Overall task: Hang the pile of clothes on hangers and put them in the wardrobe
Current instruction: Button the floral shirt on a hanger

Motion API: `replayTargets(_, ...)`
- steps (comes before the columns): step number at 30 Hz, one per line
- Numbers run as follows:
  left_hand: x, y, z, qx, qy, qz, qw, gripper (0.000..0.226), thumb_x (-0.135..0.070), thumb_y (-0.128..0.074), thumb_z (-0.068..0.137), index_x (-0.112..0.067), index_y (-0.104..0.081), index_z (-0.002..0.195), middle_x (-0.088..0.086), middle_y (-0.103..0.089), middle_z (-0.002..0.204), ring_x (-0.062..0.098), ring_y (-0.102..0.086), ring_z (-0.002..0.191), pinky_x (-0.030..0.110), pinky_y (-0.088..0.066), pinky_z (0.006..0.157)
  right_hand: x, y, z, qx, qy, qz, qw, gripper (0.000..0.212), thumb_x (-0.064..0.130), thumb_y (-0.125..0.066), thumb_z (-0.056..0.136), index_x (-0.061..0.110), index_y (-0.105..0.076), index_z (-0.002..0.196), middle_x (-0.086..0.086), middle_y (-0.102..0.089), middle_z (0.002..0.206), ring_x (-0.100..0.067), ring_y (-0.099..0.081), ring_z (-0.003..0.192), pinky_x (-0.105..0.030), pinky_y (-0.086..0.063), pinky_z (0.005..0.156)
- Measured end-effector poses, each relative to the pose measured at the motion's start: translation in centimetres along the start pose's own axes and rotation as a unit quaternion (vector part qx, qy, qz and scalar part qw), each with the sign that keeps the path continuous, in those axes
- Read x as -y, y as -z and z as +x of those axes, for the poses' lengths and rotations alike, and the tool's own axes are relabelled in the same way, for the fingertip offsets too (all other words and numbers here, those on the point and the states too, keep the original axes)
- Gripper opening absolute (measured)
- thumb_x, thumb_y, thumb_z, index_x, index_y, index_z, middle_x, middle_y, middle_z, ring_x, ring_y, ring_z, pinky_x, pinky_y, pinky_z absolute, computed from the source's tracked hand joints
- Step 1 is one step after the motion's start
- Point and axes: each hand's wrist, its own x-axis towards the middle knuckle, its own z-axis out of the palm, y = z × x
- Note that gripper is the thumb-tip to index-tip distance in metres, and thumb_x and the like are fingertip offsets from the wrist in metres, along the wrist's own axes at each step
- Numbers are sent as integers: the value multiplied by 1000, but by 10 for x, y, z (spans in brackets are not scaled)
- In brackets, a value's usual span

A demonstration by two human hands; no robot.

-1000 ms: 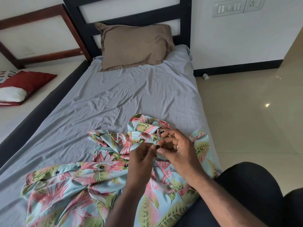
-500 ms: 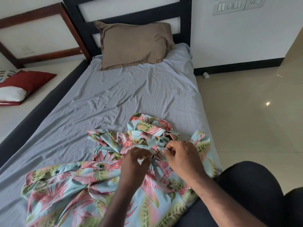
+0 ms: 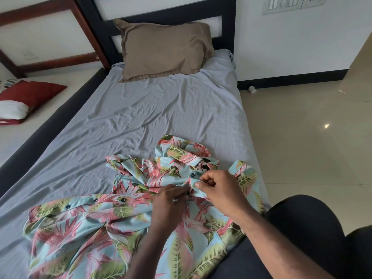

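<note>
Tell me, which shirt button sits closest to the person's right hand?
The dark button on the flap pinched by the right hand; the other buttons lie along the placket further left.

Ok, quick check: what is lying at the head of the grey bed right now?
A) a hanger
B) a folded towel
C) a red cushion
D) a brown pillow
D: a brown pillow leans against the black headboard on the grey sheet; the red cushion sits on the neighbouring bed.

Pale-blue shirt (image 3: 84,234) — pink-green leaf print; grey sheet (image 3: 151,109) — brown pillow (image 3: 163,49).
</note>
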Motion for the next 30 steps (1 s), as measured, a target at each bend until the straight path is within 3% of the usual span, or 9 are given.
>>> replayTargets(5,3,0,-5,0,12,-3,1000,33,-4,-78,70,-26,-82,95,-22,-63,84,11,-62,81,22,-49,71,-3,1,1,6,-24,61,998,15,26,-80,87,15,-76,77,0,-70,63,-1,-53,51,-17,-41,50)
replayTargets(7,5,-1,-5,0,11,18,1000,25,-8,-77,70,-24,-81,89,-21,-60,81,15,-61,80,31,-52,70,-3,0,1,9,-30,70,997,12,25,-80,87,15,-77,79,-1,-72,67,-3,-58,55,-18,-44,52)
replayTargets(10,5,-1,-4,12,-2,52,999,30,-21,-67,71,-29,-81,97,-21,-58,83,18,-60,83,39,-53,73,-2,0,1,22,-46,85,995,3,19,-80,86,16,-79,86,0,-75,74,-7,-66,66,-21,-51,60)
replayTargets(13,5,-2,-5,12,-17,62,998,22,-19,-70,76,-28,-80,93,-21,-59,85,18,-59,84,39,-51,73,2,1,-2,62,-59,129,988,19,3,-79,83,20,-77,90,-4,-77,82,-11,-70,72,-28,-58,71)
replayTargets(18,-2,14,6,-79,73,-81,991,21,2,-62,90,-18,-66,86,-8,-66,84,5,-60,75,30,-47,65,4,2,-1,39,-34,129,990,18,5,-81,82,14,-79,97,0,-77,82,-11,-72,76,-27,-60,74)
replayTargets(22,4,49,25,-150,135,-194,960,12,-14,-60,98,-19,-62,87,4,-64,79,16,-57,71,36,-46,69,2,8,-3,-38,28,15,999,2,19,-79,88,17,-77,87,10,-71,70,2,-66,65,-11,-48,58)
replayTargets(25,1,71,38,-158,141,-276,938,20,-35,-62,96,-17,-63,86,14,-62,79,24,-57,76,52,-53,72,2,12,-3,-57,66,-65,994,24,34,-76,90,22,-69,70,12,-63,58,-2,-61,55,-13,-41,48)
replayTargets(28,-17,84,40,-167,136,-307,927,21,-21,-60,100,-22,-70,81,11,-65,77,26,-61,73,50,-53,70,4,13,-1,-45,69,-80,993,47,44,-70,93,25,-51,54,12,-50,44,-8,-48,42,-19,-31,42)
replayTargets(30,-25,90,39,-163,139,-331,919,18,-17,-63,99,-20,-71,83,13,-69,77,28,-64,70,49,-55,70,8,16,-2,-13,36,-11,999,56,44,-68,94,22,-43,49,11,-41,39,-7,-37,39,-24,-30,45)
